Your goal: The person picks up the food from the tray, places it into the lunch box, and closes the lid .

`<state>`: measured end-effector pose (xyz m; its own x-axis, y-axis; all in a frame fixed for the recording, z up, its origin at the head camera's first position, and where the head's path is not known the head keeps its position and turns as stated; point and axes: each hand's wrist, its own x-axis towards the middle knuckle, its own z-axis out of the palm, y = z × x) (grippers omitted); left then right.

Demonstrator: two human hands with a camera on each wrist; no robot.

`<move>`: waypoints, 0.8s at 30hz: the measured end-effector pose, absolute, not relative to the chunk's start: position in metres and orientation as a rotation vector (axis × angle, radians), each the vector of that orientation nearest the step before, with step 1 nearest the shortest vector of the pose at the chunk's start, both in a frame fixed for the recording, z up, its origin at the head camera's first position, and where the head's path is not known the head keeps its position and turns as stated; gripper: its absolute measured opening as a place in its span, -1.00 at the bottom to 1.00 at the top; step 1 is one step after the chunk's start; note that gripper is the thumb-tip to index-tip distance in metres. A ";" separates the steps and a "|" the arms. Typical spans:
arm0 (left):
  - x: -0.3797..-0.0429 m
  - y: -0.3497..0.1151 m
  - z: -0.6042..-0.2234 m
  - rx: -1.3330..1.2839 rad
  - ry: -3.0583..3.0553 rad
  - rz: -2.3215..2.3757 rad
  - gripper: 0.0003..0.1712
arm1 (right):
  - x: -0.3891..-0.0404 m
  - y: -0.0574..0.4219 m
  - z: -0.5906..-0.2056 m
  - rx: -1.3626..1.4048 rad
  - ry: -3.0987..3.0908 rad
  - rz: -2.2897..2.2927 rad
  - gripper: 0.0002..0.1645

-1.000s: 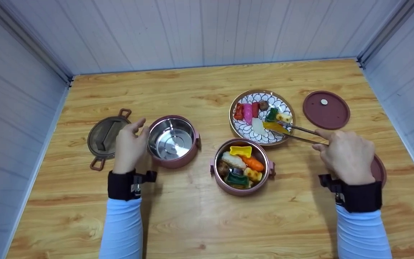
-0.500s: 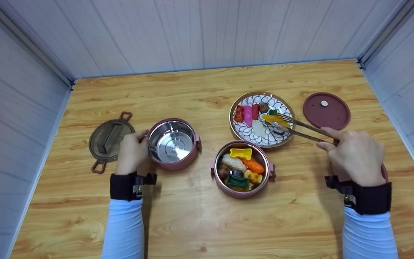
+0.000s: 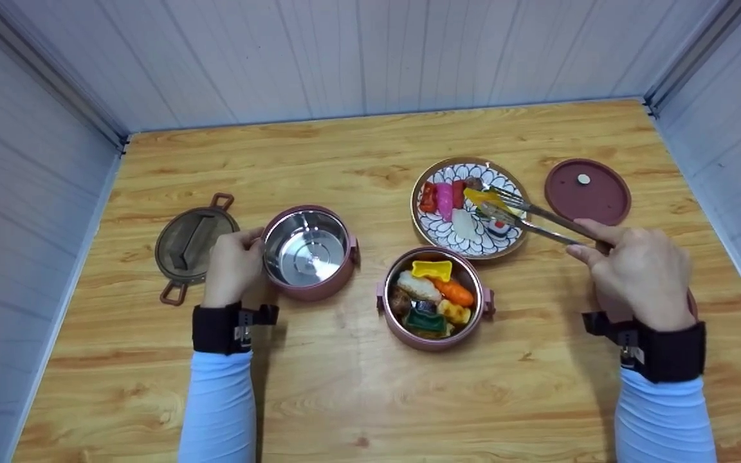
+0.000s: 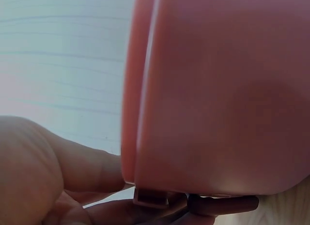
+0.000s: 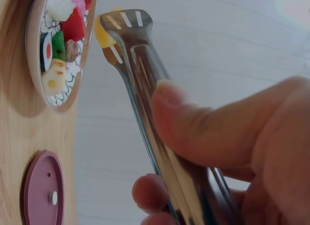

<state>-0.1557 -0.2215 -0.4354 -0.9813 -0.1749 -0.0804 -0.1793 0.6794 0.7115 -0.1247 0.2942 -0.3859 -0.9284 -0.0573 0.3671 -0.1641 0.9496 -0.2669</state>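
Observation:
My left hand [image 3: 232, 270] grips the side handle and rim of a pink pot [image 3: 311, 293], whose steel inside is bare. In the left wrist view, the thumb lies by the pot's rim and fingers are under its handle. My right hand [image 3: 644, 276] holds metal tongs [image 5: 145, 75], thumb on one arm and fingers on the other. The tong tips pinch a yellow piece of toy food [image 5: 102, 35] above the patterned plate [image 3: 429, 231]. On that plate lie a sushi roll [image 3: 498, 227], a white piece [image 3: 466, 225], a pink piece [image 3: 444, 198] and red pieces.
A second pink pot [image 3: 431, 344] full of toy food stands between the hands. The dark handled lid [image 3: 184, 247] lies left of the left hand. A maroon lid [image 3: 586, 199] lies beyond the right hand; another maroon disc is partly under the right wrist. Panels wall the table.
My left hand has closed its fingers on the pot's handle. The tongs have lifted the yellow piece and carried it slightly away from me over the plate; the right hand shifted right.

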 end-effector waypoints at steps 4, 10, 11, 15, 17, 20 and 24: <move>-0.156 -0.222 -0.435 -0.297 2.886 1.212 -0.61 | -0.125 0.292 -0.384 0.165 -2.744 0.455 -0.50; -0.154 -0.225 -0.435 -0.319 2.874 1.214 -0.61 | -0.125 0.285 -0.383 0.214 -2.725 0.482 -0.51; -0.154 -0.225 -0.435 -0.320 2.864 1.215 -0.61 | -0.125 0.284 -0.383 0.223 -2.723 0.488 -0.50; -0.153 -0.227 -0.434 -0.321 2.850 1.222 -0.63 | -0.125 0.277 -0.382 0.261 -2.679 0.515 -0.50; -0.154 -0.228 -0.432 -0.310 2.859 1.234 -0.64 | -0.125 0.273 -0.381 0.298 -2.616 0.511 -0.48; -0.155 -0.228 -0.431 -0.304 2.844 1.253 -0.64 | -0.122 0.266 -0.380 0.361 -2.512 0.535 -0.46; -0.157 -0.228 -0.431 -0.321 2.802 1.256 -0.64 | -0.118 0.253 -0.381 0.425 -2.464 0.620 -0.45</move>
